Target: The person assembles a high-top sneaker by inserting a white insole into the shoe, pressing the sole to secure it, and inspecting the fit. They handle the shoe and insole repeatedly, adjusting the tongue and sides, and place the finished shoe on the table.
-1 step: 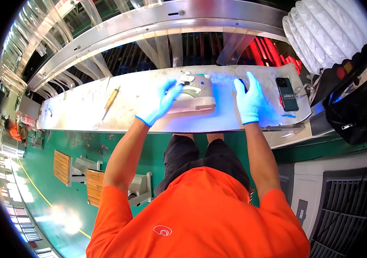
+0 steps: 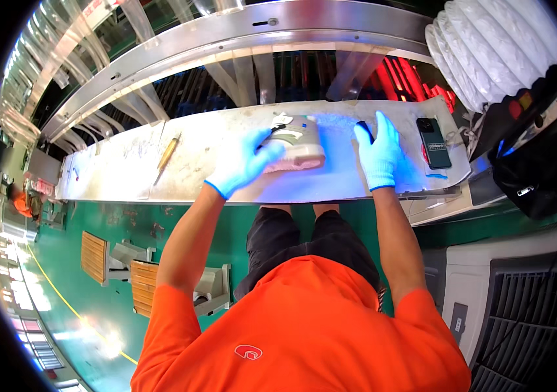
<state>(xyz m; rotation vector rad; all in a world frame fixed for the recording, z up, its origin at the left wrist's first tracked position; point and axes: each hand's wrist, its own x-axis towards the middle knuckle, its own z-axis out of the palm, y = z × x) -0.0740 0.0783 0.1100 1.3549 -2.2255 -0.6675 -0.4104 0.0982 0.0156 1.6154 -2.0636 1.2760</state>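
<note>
A pale grey and white sneaker (image 2: 304, 144) with green touches lies on the long bench, its sole edge turned toward me. My left hand (image 2: 245, 160), in a white glove that glows blue, closes on the left end of the sneaker. Thumb and fingers are apart with that end between them, and they cover part of it. To the right of the sneaker, my gloved right hand (image 2: 379, 153) holds a small black torch (image 2: 364, 130) between thumb and fingers. Blue-violet light falls on the bench between this hand and the sneaker.
On the pale bench top (image 2: 206, 144) lie a yellow-handled pointed tool (image 2: 168, 155) at left and a dark phone (image 2: 433, 144) at right. Behind stands a metal-framed conveyor (image 2: 245, 32) with clear strips. A white ribbed duct (image 2: 487, 52) and black bag (image 2: 533, 170) are at right.
The sneaker has shifted slightly left and tilted. My left hand has moved a little right over its end. My right hand has barely moved; its black torch shows more.
</note>
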